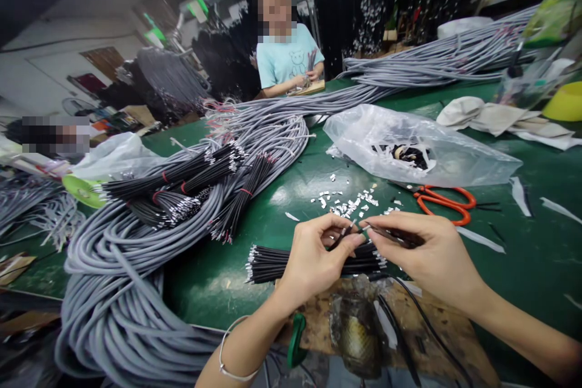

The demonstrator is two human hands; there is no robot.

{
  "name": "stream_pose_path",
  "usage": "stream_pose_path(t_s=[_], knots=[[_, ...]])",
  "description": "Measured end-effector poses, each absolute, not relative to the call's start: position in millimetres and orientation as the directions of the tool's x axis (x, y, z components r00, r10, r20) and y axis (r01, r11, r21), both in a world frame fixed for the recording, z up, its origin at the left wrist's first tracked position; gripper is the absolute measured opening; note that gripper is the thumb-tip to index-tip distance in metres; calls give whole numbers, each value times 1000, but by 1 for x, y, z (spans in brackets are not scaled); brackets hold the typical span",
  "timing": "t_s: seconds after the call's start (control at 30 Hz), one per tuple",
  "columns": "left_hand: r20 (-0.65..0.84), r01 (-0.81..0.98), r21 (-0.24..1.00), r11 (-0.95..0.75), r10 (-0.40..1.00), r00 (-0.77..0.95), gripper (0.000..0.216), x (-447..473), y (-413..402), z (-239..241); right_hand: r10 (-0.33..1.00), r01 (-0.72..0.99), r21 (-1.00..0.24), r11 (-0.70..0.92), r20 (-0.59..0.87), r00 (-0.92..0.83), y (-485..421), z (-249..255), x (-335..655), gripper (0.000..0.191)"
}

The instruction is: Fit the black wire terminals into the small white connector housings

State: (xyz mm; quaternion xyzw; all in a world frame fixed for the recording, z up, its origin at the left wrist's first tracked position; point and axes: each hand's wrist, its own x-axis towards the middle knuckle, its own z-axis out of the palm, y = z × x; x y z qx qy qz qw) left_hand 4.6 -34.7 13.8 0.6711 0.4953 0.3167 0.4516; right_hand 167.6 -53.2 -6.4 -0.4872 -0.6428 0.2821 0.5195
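Note:
My left hand [313, 254] pinches a short black cable [342, 235] between thumb and fingertips. Close against it, my right hand [418, 251] is closed, its thumb and index finger meeting at the cable's pale tip. Something dark and slim lies inside the right fingers, but its kind is hidden. Under both hands a bundle of short black cables [268, 264] with silvery ends rests on the green table [218, 291]. Small white pieces [350, 203] are scattered just beyond the fingertips.
Orange-handled scissors [448, 201] lie to the right, beside a clear plastic bag [464, 154]. Coiled grey cables [131, 291] and tied black bundles [182, 185] fill the left. A wooden board [436, 327] is nearest me. Across the table sits a person [287, 57].

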Motion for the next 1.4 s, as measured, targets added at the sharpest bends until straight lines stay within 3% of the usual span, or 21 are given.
stream_pose_path(t_s=[0.2,1.4], knots=[[26,415,896,-157,952,304,14,4,-34,13,917,354,-861,365,398,21,-53,-7,167,15],[0,368,920,-134,940,342,16,5,-34,12,910,356,-851,386,415,4,-54,-3,168,15]])
